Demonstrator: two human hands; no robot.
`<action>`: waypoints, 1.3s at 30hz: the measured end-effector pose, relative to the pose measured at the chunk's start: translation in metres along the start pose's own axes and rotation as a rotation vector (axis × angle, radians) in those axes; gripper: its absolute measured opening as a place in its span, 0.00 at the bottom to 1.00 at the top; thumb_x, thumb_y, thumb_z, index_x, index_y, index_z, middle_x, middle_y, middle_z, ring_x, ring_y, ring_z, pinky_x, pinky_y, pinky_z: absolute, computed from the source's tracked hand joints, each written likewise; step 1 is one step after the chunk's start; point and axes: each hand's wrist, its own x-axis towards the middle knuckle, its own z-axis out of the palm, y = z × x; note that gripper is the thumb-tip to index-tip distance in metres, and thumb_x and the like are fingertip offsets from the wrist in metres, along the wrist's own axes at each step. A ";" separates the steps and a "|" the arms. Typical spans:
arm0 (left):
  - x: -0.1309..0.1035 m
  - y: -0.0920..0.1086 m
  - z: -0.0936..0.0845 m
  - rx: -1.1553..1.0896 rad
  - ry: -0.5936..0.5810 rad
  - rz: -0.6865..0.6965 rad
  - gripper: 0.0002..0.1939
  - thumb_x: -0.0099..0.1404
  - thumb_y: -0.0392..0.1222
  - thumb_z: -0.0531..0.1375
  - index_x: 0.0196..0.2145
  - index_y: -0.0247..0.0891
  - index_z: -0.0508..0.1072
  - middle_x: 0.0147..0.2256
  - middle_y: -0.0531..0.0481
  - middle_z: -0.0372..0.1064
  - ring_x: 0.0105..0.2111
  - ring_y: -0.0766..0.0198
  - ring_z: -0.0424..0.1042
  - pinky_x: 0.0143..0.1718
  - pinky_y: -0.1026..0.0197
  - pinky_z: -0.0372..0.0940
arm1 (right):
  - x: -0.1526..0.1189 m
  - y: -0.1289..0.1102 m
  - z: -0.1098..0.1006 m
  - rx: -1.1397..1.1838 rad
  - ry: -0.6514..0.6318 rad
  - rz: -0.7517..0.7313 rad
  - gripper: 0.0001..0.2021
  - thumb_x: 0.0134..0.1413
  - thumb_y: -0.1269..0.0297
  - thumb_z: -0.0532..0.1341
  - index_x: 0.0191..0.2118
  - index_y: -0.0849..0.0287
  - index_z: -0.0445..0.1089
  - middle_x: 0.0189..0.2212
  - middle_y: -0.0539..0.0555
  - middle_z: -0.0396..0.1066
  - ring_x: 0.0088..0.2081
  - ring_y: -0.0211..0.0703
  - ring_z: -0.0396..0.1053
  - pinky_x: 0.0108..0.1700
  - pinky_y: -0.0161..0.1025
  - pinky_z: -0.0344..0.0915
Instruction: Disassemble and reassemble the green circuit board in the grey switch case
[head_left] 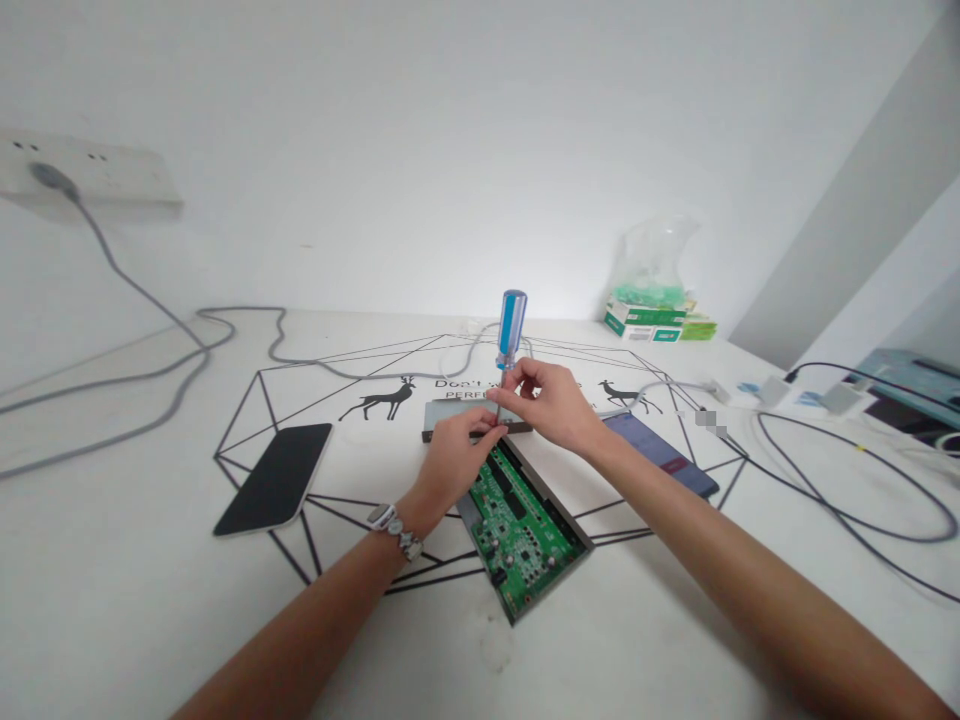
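Note:
A screwdriver (512, 325) with a clear and blue handle stands nearly upright over the far end of a green circuit board (525, 545). My right hand (551, 402) pinches its metal shaft just below the handle. At the shaft's lower end, the thumb and fingers of my left hand (452, 455) are closed together; what they hold, if anything, is hidden. The board lies in a dark metal housing (551, 487), its chips facing up. Behind my hands is a grey panel with a dark edge (442, 412), partly covered by them.
A black-screened phone (277, 480) lies to the left, and another phone (664, 455) lies under my right forearm's far side. Grey cable (217, 345) winds across the table's back left. Black cable (832, 500) loops near white adapters (780, 392). Green-and-white boxes (645, 320) stand by the wall.

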 end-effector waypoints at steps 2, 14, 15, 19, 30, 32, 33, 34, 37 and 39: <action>0.001 0.000 -0.002 -0.016 -0.041 0.002 0.08 0.66 0.44 0.61 0.35 0.38 0.77 0.36 0.50 0.80 0.39 0.57 0.79 0.45 0.57 0.69 | 0.002 0.001 -0.004 0.033 -0.061 -0.020 0.11 0.55 0.56 0.66 0.34 0.58 0.73 0.36 0.54 0.78 0.30 0.39 0.68 0.35 0.38 0.63; 0.004 -0.002 -0.007 0.022 -0.160 0.070 0.11 0.70 0.43 0.55 0.42 0.38 0.76 0.41 0.47 0.79 0.43 0.55 0.78 0.48 0.54 0.70 | 0.006 0.003 -0.012 0.114 -0.128 -0.095 0.07 0.60 0.62 0.62 0.37 0.58 0.77 0.39 0.53 0.80 0.38 0.43 0.73 0.42 0.40 0.65; 0.003 -0.002 -0.006 0.013 -0.139 0.072 0.11 0.70 0.44 0.56 0.42 0.38 0.76 0.40 0.47 0.79 0.42 0.56 0.77 0.47 0.55 0.70 | 0.006 0.003 -0.011 0.100 -0.105 -0.097 0.07 0.60 0.61 0.63 0.36 0.58 0.77 0.37 0.52 0.80 0.36 0.41 0.72 0.39 0.39 0.64; 0.003 -0.002 -0.006 -0.009 -0.036 0.074 0.09 0.66 0.46 0.62 0.39 0.37 0.74 0.36 0.48 0.77 0.38 0.58 0.77 0.45 0.56 0.71 | 0.003 0.003 -0.008 0.049 -0.019 -0.090 0.08 0.55 0.59 0.66 0.31 0.58 0.73 0.29 0.49 0.75 0.28 0.37 0.65 0.34 0.37 0.60; 0.003 0.004 -0.007 -0.051 -0.026 0.028 0.07 0.65 0.44 0.62 0.35 0.37 0.74 0.32 0.50 0.77 0.34 0.60 0.77 0.39 0.58 0.72 | 0.003 -0.001 -0.007 0.088 -0.061 -0.043 0.09 0.56 0.61 0.64 0.40 0.60 0.76 0.37 0.54 0.79 0.34 0.41 0.72 0.38 0.39 0.66; 0.003 0.004 -0.009 -0.041 -0.052 0.044 0.07 0.66 0.44 0.61 0.36 0.37 0.74 0.33 0.50 0.78 0.35 0.60 0.78 0.41 0.58 0.71 | 0.004 -0.001 -0.011 0.141 -0.119 -0.049 0.09 0.58 0.62 0.63 0.40 0.60 0.77 0.40 0.56 0.79 0.40 0.44 0.74 0.42 0.41 0.67; 0.003 0.003 -0.010 -0.040 -0.065 0.053 0.07 0.67 0.44 0.60 0.36 0.38 0.74 0.34 0.50 0.78 0.36 0.60 0.78 0.42 0.57 0.71 | 0.004 -0.002 -0.012 0.173 -0.143 -0.047 0.09 0.59 0.62 0.62 0.40 0.60 0.78 0.41 0.56 0.79 0.42 0.45 0.74 0.44 0.42 0.67; 0.004 0.003 -0.010 -0.041 -0.077 0.060 0.08 0.67 0.44 0.59 0.36 0.38 0.74 0.34 0.50 0.78 0.36 0.59 0.78 0.42 0.57 0.71 | 0.005 -0.002 -0.013 0.204 -0.163 -0.043 0.10 0.59 0.62 0.62 0.40 0.60 0.78 0.42 0.57 0.79 0.43 0.46 0.75 0.44 0.42 0.68; 0.004 0.001 -0.011 -0.063 -0.119 0.063 0.09 0.69 0.44 0.58 0.36 0.38 0.73 0.36 0.48 0.79 0.39 0.57 0.79 0.43 0.56 0.72 | 0.005 0.000 -0.015 0.256 -0.188 -0.032 0.10 0.59 0.61 0.62 0.40 0.60 0.79 0.44 0.57 0.79 0.40 0.44 0.75 0.42 0.41 0.69; 0.003 0.000 -0.011 -0.083 -0.139 0.056 0.09 0.69 0.44 0.57 0.37 0.38 0.73 0.37 0.47 0.79 0.41 0.56 0.79 0.44 0.55 0.72 | 0.006 0.001 -0.014 0.263 -0.189 -0.028 0.11 0.59 0.61 0.62 0.40 0.61 0.79 0.43 0.57 0.79 0.37 0.42 0.74 0.39 0.40 0.69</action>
